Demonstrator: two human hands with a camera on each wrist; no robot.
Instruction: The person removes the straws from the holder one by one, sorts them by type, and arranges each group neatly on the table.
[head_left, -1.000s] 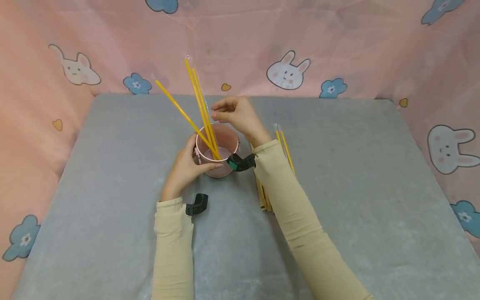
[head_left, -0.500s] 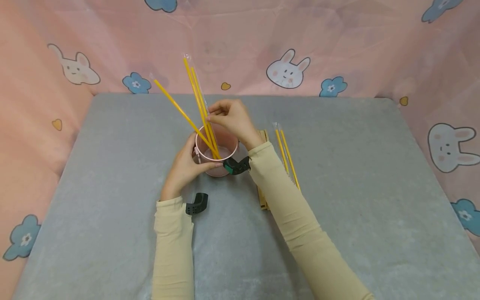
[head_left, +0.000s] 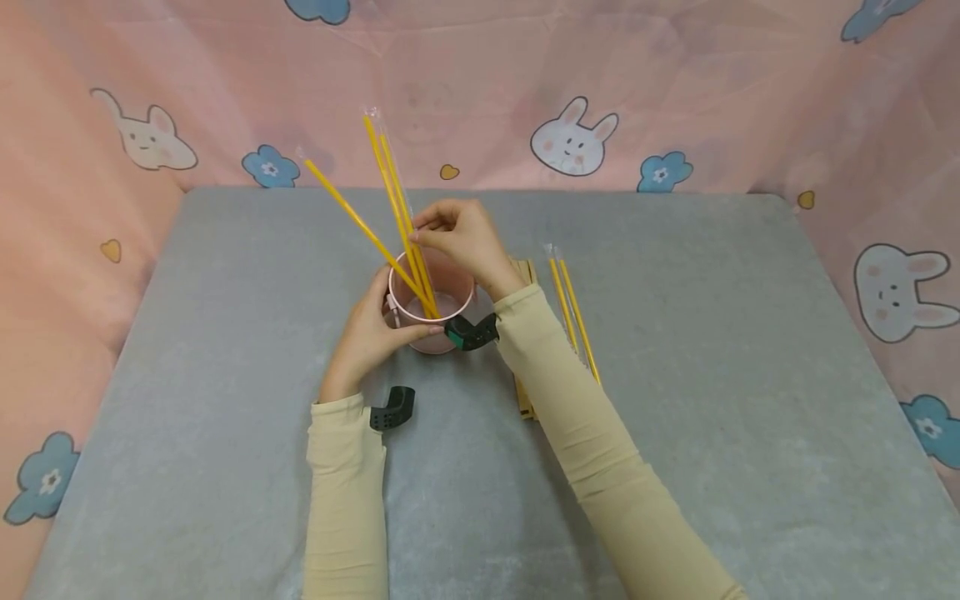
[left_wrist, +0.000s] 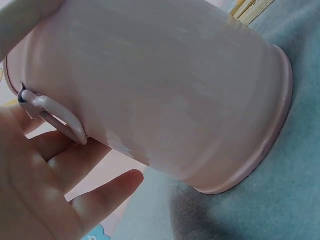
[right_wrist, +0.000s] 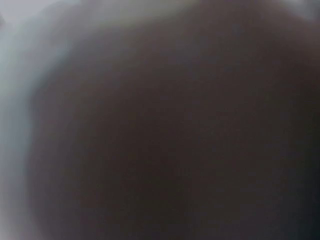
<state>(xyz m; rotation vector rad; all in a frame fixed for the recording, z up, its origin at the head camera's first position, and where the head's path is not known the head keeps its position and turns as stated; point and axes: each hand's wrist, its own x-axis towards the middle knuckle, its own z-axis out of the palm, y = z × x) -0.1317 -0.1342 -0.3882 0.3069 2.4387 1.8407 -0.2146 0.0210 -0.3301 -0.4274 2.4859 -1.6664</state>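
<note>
A pink bucket (head_left: 456, 273) stands on the grey table, and my left hand (head_left: 365, 337) grips its left side, thumb across the front. In the left wrist view its wall (left_wrist: 165, 90) and side handle (left_wrist: 62, 117) fill much of the picture, with the left hand's fingers (left_wrist: 107, 197) along the side. Yellow straws in clear wrappers lean inside: one straw (head_left: 348, 208) tilts far left, two others rise steeper. My right hand (head_left: 465, 237) pinches the rightmost steep straw (head_left: 392, 162) above the rim. The right wrist view is dark and blurred.
Right of the bucket, partly under the right forearm, lie flat tan sticks (head_left: 522, 404) and two more wrapped yellow straws (head_left: 573, 300). A pink cloth with rabbits (head_left: 487, 83) hangs behind the grey table (head_left: 712, 333).
My right hand has moved slightly left and its thumb and fingertips have come onto the straw. The left hand and bucket have stayed put.
</note>
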